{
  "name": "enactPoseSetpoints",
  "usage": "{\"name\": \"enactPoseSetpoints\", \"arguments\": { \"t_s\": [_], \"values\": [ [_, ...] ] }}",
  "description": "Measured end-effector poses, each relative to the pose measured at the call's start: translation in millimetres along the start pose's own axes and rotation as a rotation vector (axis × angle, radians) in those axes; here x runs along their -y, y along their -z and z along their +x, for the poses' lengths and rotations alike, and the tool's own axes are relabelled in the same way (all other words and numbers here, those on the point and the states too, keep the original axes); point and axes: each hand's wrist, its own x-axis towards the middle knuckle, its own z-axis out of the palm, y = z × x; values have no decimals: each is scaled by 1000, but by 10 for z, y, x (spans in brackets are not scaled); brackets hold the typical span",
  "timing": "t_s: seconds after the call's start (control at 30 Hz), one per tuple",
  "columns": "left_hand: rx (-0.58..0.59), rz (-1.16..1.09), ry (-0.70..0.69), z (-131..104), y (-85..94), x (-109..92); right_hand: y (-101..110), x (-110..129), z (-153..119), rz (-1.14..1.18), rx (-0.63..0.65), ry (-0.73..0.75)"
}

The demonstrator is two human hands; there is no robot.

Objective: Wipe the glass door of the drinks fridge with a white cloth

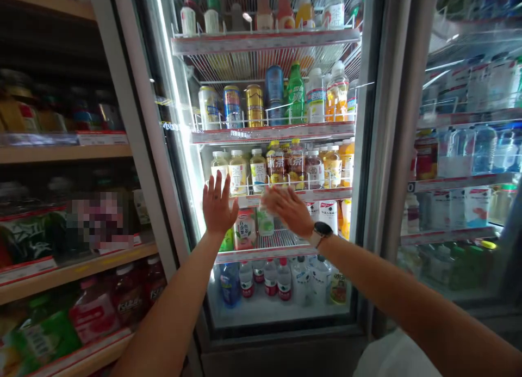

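Note:
My left hand (219, 204) is raised, fingers spread and palm toward the glass door of a drinks fridge, and nothing shows in it. Behind its fingertips stand pale bottles of tea (238, 173). To the right, my right hand (292, 209) reaches out flat at the same height, with a watch (323, 230) on the wrist. Motion smears its fingers. A pale blur lies at the fingertips, and I cannot tell whether it is a thin cloth or a reflection. Dark bottles of iced tea (275, 165) stand just above this hand, inside the fridge.
Shelves of cans (255, 106) and bottles fill the lit fridge, with small red-capped bottles (284, 279) at the bottom. On the left are wooden shelves (61, 155) with packaged goods. A metal door frame (397, 121) separates another fridge of drinks on the right.

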Motion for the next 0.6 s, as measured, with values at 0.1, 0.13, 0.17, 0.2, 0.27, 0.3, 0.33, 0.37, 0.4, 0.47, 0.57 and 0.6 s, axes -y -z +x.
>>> {"name": "enactPoseSetpoints", "arguments": {
  "t_s": [0.1,0.13,0.17,0.2,0.27,0.3,0.33,0.37,0.4,0.47,0.57,0.6],
  "values": [
    [14,-25,8,0,0,-1,233,-480,450,-35,-143,-214],
    [17,-30,8,2,2,-2,284,-596,550,-37,-184,-264],
    [20,-34,10,3,5,-4,318,-675,614,-36,-214,-297],
    [23,-37,12,5,9,-7,335,-715,640,-34,-231,-312],
    [24,-38,17,10,16,-14,321,-682,584,-37,-222,-307],
    [23,-36,19,13,19,-17,296,-620,507,-39,-201,-296],
    [22,-33,19,15,21,-21,261,-539,406,-41,-174,-285],
    [19,-30,17,17,23,-24,219,-446,285,-40,-144,-271],
    [16,-27,14,19,24,-26,172,-348,149,-36,-115,-257],
    [8,-25,8,21,22,-27,65,-153,-150,-21,-60,-225],
    [-1,-19,0,22,13,-22,-97,114,-610,-4,-3,-188],
    [-3,-15,-2,22,10,-19,-145,192,-752,0,13,-180]
  ]
}}
